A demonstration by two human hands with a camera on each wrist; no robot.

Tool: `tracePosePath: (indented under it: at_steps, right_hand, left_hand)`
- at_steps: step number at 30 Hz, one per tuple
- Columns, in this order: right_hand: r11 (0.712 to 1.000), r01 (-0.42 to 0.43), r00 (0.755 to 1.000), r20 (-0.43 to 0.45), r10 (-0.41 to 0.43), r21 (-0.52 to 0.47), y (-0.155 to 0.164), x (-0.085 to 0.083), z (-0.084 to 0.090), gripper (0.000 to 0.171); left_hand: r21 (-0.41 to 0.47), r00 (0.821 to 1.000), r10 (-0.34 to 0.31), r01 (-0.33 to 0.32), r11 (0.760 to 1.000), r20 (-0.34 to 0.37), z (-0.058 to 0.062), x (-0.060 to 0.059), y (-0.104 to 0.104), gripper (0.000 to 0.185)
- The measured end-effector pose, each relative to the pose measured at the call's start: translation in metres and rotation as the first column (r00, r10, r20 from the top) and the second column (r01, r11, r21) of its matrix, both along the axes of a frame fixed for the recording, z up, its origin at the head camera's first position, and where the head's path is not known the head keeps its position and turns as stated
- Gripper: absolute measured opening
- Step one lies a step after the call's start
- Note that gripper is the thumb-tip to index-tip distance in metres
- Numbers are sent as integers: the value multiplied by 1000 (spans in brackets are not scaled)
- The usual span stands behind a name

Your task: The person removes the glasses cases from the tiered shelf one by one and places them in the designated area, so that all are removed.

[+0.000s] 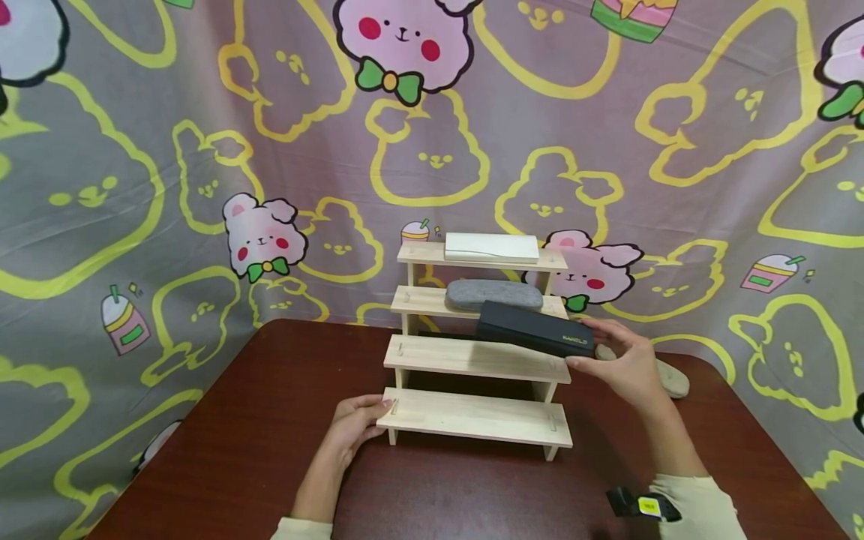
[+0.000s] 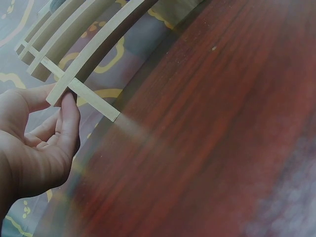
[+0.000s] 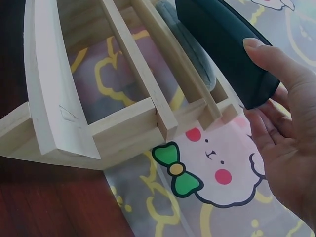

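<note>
- Case of dark colour (image 1: 523, 328) is near the centre of the head frame, a little to the right; it is tilted, with its left end higher, and pale letters are near its right end.
- The right hand (image 1: 628, 364), at right of centre, grips this end, thumb on one side and fingers on the other.
- From the head view, the dark case covers a lower part of the grey case (image 1: 486, 292); whether the two touch, I cannot tell surely.
- The left hand (image 1: 354, 424), at lower centre, pinches the left end of the lowest board of the wooden rack (image 1: 466, 356).
- This rack has four steps and stands on the brown desk (image 1: 243, 427). The grey case lies on its second step from the top, and the white case (image 1: 490, 248) on the top one.
- A beige object (image 1: 675, 381) lies right of the rack, partly hidden behind the right arm.
- At lower right, a black strap with a yellow screen (image 1: 650, 507) is by the right sleeve.
- Cloth with cartoon animals (image 1: 432, 157) fills the upper part of the frame.
</note>
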State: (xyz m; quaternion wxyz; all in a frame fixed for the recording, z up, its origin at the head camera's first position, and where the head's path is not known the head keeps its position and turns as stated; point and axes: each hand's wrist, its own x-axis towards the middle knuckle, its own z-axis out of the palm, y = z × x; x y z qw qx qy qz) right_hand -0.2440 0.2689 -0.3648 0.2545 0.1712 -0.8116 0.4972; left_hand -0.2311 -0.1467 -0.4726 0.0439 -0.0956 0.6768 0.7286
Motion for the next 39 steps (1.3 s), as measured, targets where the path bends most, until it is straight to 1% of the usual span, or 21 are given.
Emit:
tracePosePath:
  at_steps: [3,10,16,18,25,34,39]
  right_hand:
    - [1000,7,1000,-7,-7,-7,1,1,1,61]
    - [999,52,999,-6,-52,-10,5,5,2,61]
    - [996,83,997,-4,-83,-24,10,8,2,61]
    - [995,89,996,2,-89,-33,12,9,2,61]
    - [990,137,990,27,-137,-17,19,13,2,62]
    - [987,157,988,15,-157,-27,31,16,0,62]
    - [985,168,986,8,-168,-28,35,16,0,61]
  left_hand:
    - [1,1000,2,-2,1000,-2,-1,-1,0,39]
    - [2,1000,7,-7,1000,-2,-2,-1,0,38]
    - [-5,1000,5,-5,1000,-5,-1,0,0,38]
    - [-4,1000,2,-2,1000,-8,0,0,0,38]
    - [-2,1000,2,-2,1000,8,1,1,0,38]
    - [2,1000,4,-4,1000,15,0,0,0,37]
    - [6,1000,-3,3,1000,1,0,-1,0,39]
